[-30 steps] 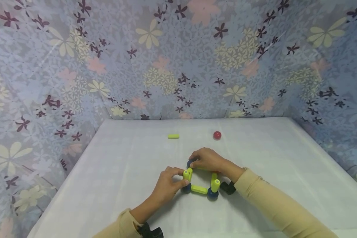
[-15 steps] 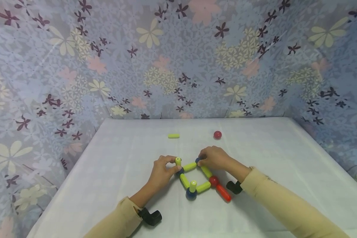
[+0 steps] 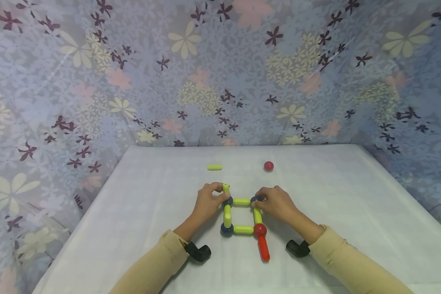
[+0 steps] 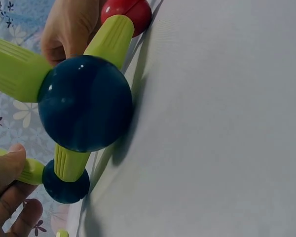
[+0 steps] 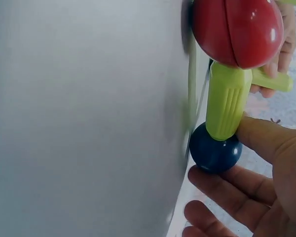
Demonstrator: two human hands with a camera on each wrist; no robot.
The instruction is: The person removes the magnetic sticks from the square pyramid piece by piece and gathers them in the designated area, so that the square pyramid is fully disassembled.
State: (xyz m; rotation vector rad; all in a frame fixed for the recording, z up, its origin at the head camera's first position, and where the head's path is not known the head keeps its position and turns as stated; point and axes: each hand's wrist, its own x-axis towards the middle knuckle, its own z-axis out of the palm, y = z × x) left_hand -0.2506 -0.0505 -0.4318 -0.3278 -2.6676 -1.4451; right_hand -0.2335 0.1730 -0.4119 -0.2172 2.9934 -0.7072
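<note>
A square frame of yellow-green sticks and balls lies on the table, with dark blue balls at three corners and a red ball (image 3: 259, 230) at the near right corner. From that ball a red stick (image 3: 263, 248) points toward the near edge. My left hand (image 3: 207, 203) pinches the upright stick (image 3: 226, 188) on the far left blue ball (image 4: 66, 185). Another stick (image 3: 227, 219) stands on the near left blue ball (image 4: 86, 103). My right hand (image 3: 278, 203) holds the far right blue ball (image 5: 215, 148) between thumb and fingers, beside the green stick (image 5: 229, 101).
Farther back on the white table (image 3: 169, 171) lie a loose yellow-green stick (image 3: 214, 167) and, to its right, a loose red ball (image 3: 268, 166). A flowered cloth (image 3: 213, 73) hangs behind the table and along both sides.
The square frame has turned in the hands, bringing the red ball and red stick to the near right. Since half a second ago, the left hand has moved farther back and the right hand slightly rightward.
</note>
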